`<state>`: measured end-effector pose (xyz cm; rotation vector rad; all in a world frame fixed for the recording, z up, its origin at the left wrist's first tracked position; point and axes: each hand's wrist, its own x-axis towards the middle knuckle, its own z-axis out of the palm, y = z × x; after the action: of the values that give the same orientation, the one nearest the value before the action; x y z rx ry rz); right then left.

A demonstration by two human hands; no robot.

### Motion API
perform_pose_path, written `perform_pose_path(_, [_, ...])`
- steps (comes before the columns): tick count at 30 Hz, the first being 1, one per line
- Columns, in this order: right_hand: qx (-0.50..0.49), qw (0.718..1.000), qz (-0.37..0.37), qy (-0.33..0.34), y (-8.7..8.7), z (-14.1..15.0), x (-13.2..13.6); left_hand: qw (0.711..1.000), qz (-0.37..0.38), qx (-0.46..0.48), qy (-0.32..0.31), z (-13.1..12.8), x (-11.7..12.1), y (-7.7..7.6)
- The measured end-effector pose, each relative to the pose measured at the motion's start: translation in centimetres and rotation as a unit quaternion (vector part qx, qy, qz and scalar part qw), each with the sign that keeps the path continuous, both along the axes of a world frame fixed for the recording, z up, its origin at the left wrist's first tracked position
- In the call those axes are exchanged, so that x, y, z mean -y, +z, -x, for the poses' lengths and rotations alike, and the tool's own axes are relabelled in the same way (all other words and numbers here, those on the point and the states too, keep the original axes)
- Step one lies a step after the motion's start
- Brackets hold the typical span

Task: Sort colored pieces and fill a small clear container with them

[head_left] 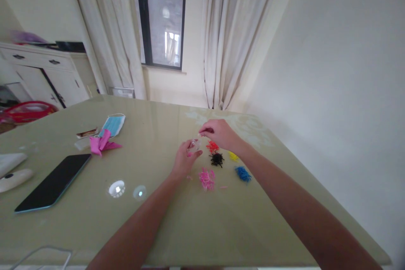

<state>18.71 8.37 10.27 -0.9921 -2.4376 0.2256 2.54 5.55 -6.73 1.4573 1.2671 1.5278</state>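
My left hand is curled around a small clear object above the table; I cannot make out what it is. My right hand pinches at the top of that same object, fingers pressed together. Small heaps of tiny coloured pieces lie just beside my hands: a red heap, a black heap, a yellow heap, a blue heap and a pink heap.
A dark tablet lies at the left. Behind it are a pink folded cloth, a blue face mask and a small flat item. White objects sit at the left edge. A white cabinet stands beyond.
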Motion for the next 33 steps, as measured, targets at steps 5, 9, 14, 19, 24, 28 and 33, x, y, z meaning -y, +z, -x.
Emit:
perform_pose_path(5, [0.044,0.998,0.007,-0.037,0.2,0.5,0.4,1.0,-0.002,-0.018,-0.001,-0.2,0.2,-0.1])
perform_pose_path(9, [0.083,0.995,-0.013,-0.044,0.6,0.3,0.7,0.999,-0.005,-0.032,0.008,-0.3,0.3,0.2])
perform_pose_path(14, [0.142,0.989,-0.025,-0.029,0.6,0.9,1.3,0.999,-0.007,-0.045,0.011,-0.4,0.5,0.5])
perform_pose_path(19, [0.137,0.99,-0.014,-0.043,0.6,0.8,0.9,1.0,-0.004,-0.029,0.009,-0.5,0.6,0.8])
perform_pose_path(24, [0.07,0.987,0.04,-0.141,-1.0,-0.7,-0.9,1.0,0.011,0.003,0.007,-0.4,0.4,0.8])
perform_pose_path(28, [0.051,0.971,0.081,-0.218,-4.4,-2.2,-2.5,0.998,0.037,0.047,-0.014,0.0,0.4,1.1])
perform_pose_path(33, [0.004,0.967,0.076,-0.242,-6.9,-3.1,-1.4,0.996,0.048,0.053,-0.059,0.5,0.9,2.1])
